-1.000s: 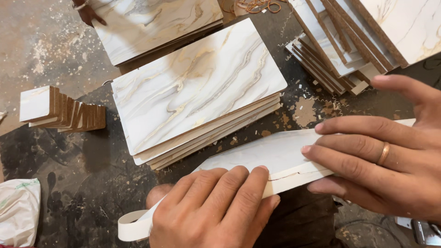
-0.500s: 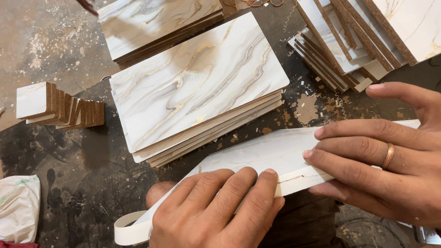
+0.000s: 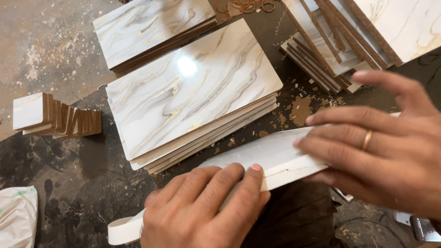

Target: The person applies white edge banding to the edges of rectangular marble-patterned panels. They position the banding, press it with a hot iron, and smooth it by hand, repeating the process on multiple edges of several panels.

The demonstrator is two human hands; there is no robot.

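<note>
Bright overhead glare on marbled panel [image 3: 186, 65]

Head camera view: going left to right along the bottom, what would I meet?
White bag → curled end of the white edge strip → left hand → right hand wearing a ring.
</note>
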